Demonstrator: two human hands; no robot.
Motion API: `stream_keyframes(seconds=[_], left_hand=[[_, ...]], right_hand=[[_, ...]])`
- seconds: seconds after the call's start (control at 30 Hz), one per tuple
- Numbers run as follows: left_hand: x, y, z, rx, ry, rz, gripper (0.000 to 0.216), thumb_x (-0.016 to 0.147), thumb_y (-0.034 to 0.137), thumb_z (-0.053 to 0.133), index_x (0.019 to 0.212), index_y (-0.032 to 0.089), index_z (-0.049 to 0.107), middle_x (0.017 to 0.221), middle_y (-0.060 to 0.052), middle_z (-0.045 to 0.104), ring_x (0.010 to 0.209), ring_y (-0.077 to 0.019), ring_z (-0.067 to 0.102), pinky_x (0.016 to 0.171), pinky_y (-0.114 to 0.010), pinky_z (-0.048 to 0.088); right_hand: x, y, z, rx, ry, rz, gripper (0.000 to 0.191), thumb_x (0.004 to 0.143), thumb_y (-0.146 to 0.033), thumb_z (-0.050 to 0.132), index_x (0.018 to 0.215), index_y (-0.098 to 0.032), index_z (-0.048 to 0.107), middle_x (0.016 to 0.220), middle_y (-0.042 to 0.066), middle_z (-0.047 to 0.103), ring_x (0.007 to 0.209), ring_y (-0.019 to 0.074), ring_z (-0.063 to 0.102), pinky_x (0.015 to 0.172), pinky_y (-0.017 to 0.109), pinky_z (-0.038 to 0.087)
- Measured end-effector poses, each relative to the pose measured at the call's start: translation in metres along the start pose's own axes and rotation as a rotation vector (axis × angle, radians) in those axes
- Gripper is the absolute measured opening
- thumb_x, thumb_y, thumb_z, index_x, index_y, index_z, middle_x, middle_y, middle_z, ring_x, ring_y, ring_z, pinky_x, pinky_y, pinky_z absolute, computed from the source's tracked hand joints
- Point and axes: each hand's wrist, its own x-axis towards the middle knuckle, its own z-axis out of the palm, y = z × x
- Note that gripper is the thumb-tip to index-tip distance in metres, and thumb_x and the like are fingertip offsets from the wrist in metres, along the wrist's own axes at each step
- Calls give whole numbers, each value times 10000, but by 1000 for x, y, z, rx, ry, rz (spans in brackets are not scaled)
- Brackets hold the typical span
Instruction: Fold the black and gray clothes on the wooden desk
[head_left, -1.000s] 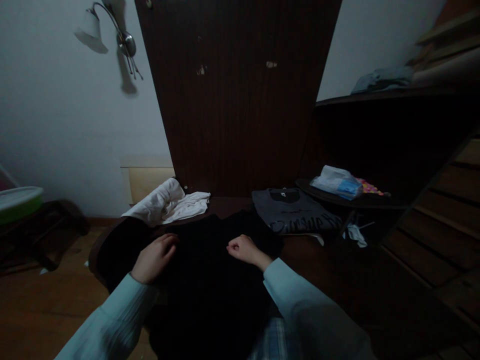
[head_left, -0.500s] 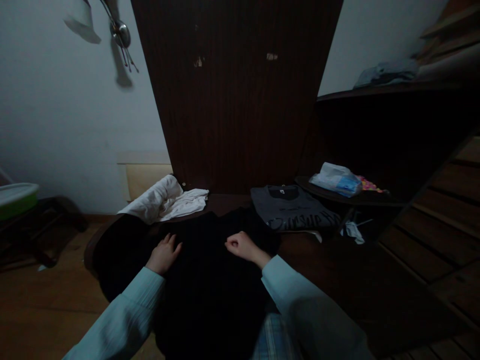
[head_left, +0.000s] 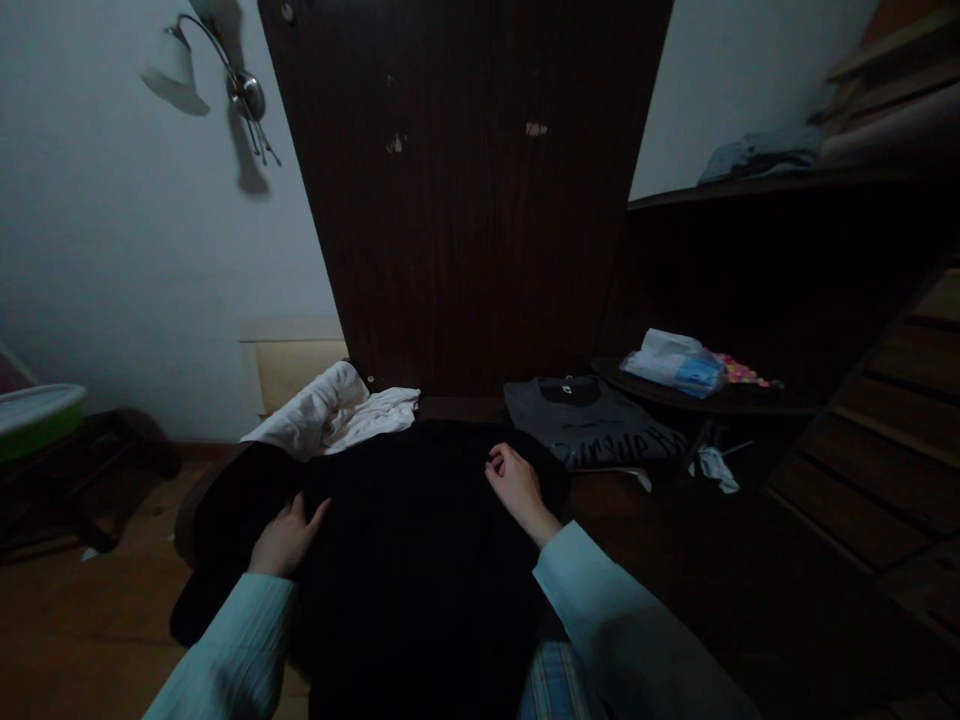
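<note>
A black garment (head_left: 420,560) lies spread over the dark bench top and hangs down at the front; its folds are too dark to make out. My left hand (head_left: 289,537) rests on its left side, thumb apart from the fingers. On the garment's right side is my right hand (head_left: 519,490), its fingers bent together in a pinch at the cloth. Beyond my right hand lies a folded grey T-shirt (head_left: 600,410) with dark lettering. A crumpled white cloth (head_left: 322,410) lies at the far left of the bench.
A dark wooden panel (head_left: 465,220) rises behind the bench. On a low shelf (head_left: 750,403) at right sits a tissue pack (head_left: 675,365). More folded cloth (head_left: 765,152) lies on the upper shelf. A green basin (head_left: 41,425) stands on a stool at left, and a wall lamp (head_left: 244,95) hangs above.
My left hand has moved left and toward me; my right hand has moved right. The black garment is spread wider, with a part now hanging lower at the left. The view has tilted slightly up.
</note>
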Motion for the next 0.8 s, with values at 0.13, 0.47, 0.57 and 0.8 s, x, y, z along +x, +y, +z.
stream_keyframes(seconds=[0.13,0.47,0.57,0.8], left_hand=[[4,4,2,-12,-12,-68,625,750,510,282,1186,101,463,1138,-179,553,973,-282,566,800,-376,422],[4,3,1,-65,-17,-44,613,752,516,266,1209,154,457,1220,-142,506,1060,-263,519,853,-375,397],[3,6,-1,-71,-46,-92,662,756,530,246,1228,107,434,1254,-168,467,1077,-273,506,870,-376,388],[3,6,3,-103,-11,-51,612,763,503,270,1202,121,458,1222,-168,499,1047,-272,531,850,-377,406]], right_hand=[[-8,0,-1,-23,-59,-143,129,712,-181,490,811,-183,572,789,56,615,778,191,550,711,308,427],[-40,58,-71,202,321,77,182,711,-311,440,754,-175,552,646,29,576,567,147,526,558,268,425],[-43,82,-79,169,224,211,283,661,-410,489,787,-163,549,531,-9,525,500,145,508,518,260,406],[-41,61,-54,-153,-42,170,150,644,-337,555,578,-220,490,453,-24,508,437,147,492,432,250,311]])
